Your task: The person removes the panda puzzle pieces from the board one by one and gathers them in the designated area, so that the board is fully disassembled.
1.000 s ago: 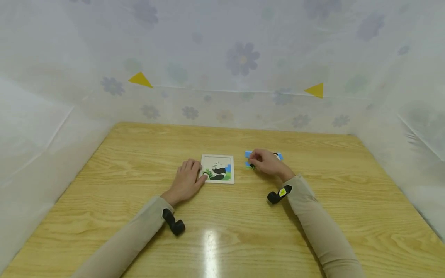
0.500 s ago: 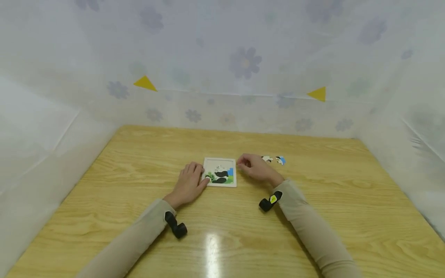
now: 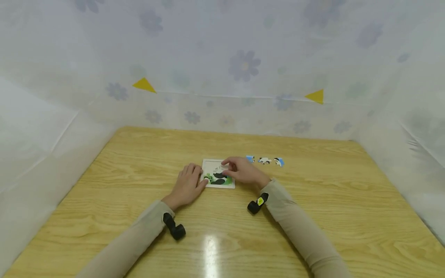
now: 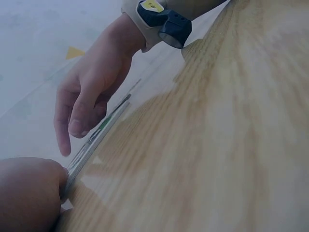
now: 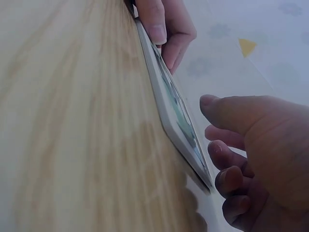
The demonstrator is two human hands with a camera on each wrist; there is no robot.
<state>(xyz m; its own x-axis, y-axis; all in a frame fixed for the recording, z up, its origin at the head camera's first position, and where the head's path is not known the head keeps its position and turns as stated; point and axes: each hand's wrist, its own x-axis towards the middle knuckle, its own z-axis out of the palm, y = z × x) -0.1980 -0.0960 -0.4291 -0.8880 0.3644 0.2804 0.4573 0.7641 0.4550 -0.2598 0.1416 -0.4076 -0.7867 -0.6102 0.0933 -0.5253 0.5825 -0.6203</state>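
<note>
A square white-framed puzzle board (image 3: 210,160) with part of a panda picture lies mid-table. My left hand (image 3: 186,184) rests at its left side, fingers loosely extended along the edge and thumb on the lower left corner. Over the board's right part hovers my right hand (image 3: 243,170), its thumb and index finger apart. No piece shows between them in the head view or either wrist view. Seen from the right wrist, the right hand's other fingers (image 5: 229,179) are bent beside the board's edge. Part of the board's picture is hidden under the right hand.
Three loose puzzle pieces lie right of the board: a blue one (image 3: 250,158), a panda-face one (image 3: 265,161) and a blue, black and white one (image 3: 279,161). Pale floral sheeting (image 3: 208,112) encloses the wooden table (image 3: 222,216) at the back and sides.
My right hand has moved left from the loose pieces to above the board. A blue-green piece beside that hand earlier no longer shows on the table. My left hand stays at the board's edge.
</note>
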